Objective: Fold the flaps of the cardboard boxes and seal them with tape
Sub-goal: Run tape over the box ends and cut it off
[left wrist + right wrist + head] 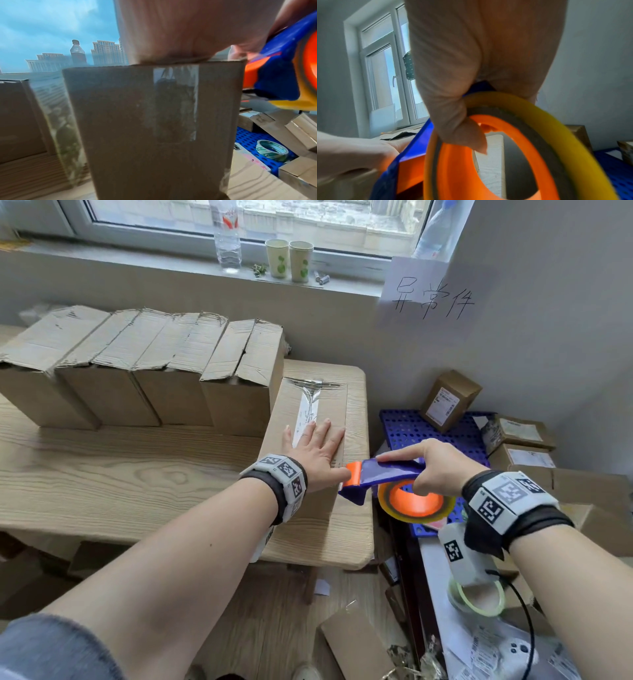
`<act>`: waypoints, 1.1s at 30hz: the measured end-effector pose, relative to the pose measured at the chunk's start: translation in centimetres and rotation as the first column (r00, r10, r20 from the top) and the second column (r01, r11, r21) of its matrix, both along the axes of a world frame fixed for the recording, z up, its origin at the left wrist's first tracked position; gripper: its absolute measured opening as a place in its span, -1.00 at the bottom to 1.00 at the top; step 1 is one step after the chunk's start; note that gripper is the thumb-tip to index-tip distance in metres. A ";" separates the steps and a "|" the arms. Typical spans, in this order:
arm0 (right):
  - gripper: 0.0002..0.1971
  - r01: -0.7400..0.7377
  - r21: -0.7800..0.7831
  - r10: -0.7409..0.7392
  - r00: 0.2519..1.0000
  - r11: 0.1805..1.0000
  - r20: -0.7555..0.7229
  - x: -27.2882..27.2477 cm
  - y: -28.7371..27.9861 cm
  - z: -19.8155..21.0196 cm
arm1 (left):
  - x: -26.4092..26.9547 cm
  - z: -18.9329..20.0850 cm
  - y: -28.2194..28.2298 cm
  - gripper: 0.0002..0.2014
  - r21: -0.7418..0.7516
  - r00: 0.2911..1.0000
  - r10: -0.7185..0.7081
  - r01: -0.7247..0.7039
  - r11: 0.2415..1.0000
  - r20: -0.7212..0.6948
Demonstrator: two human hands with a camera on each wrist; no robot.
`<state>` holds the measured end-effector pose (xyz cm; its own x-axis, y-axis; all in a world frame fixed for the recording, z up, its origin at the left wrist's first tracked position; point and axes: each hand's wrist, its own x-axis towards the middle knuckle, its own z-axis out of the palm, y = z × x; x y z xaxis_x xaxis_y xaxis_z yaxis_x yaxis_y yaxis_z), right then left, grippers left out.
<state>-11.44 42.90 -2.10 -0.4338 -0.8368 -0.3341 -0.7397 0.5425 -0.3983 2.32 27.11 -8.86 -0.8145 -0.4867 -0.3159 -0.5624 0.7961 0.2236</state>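
Note:
A closed cardboard box (329, 405) lies at the right end of the wooden table (137, 467), with a strip of clear tape (308, 409) along its top seam. My left hand (317, 451) rests flat on the box top, fingers straight and spread. In the left wrist view the box's near face (120, 121) shows tape (176, 102) folded down over the edge. My right hand (435, 463) grips a blue and orange tape dispenser (383, 477) with a yellowish tape roll (416, 503), held at the box's near right corner. The right wrist view shows the dispenser (488, 162) close up.
Several cardboard boxes (137, 371) with unsealed top flaps stand in a row at the back of the table. A blue perforated crate (435, 433) and small labelled boxes (448, 400) sit to the right. A spare tape roll (478, 599) lies below my right wrist. Bottle and cups (289, 260) stand on the sill.

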 end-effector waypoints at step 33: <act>-0.52 0.274 -0.314 -0.228 0.958 0.909 0.174 12.6 -13.8 4.6 | 12.6 5.1 -11.7 -0.68 0.094 0.799 0.476 -0.477 0.874 -0.369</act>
<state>1.19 29.13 2.52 -0.6157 -0.7781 -0.1246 -0.5255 0.5232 -0.6710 14.88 15.43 -3.74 -0.5341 -0.8446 -0.0376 -0.7469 0.4505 0.4891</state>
